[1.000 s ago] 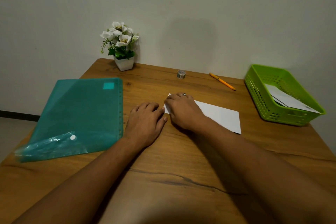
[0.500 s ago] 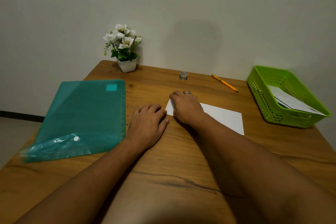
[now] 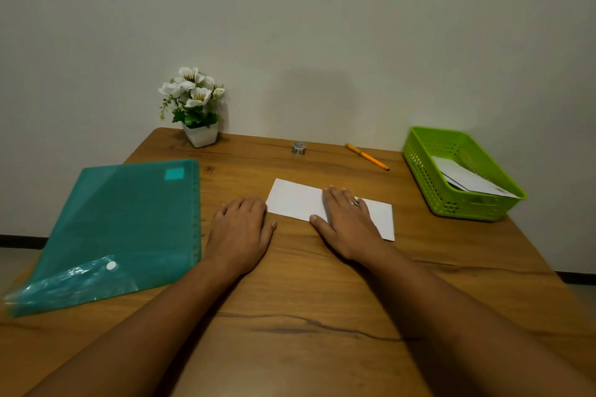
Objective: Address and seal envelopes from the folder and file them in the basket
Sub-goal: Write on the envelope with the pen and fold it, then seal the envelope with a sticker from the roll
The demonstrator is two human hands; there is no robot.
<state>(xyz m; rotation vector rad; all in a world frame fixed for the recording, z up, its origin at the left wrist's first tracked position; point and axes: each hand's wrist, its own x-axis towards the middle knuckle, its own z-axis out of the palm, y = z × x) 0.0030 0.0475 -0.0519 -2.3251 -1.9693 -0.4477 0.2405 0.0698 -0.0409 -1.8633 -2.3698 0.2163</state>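
Note:
A white envelope [image 3: 296,198] lies flat in the middle of the wooden table [image 3: 306,300]. My right hand [image 3: 346,222] presses on its middle with straight fingers and covers part of it. My left hand [image 3: 240,229] rests flat on the table, its fingertips at the envelope's left edge. A teal plastic folder [image 3: 109,229] lies closed at the left. At the right stands a green basket [image 3: 429,184] with white envelopes [image 3: 464,179] in it. An orange pen [image 3: 367,156] and a small tape roll [image 3: 299,148] lie near the back edge.
A white pot of artificial flowers [image 3: 196,109] stands at the table's back left corner, against the wall. Bare wood stretches from my forearms to the front edge.
My right hand has slid from the envelope's left end to its middle, uncovering the left part. The left hand stays flat beside it. The camera view has shifted slightly.

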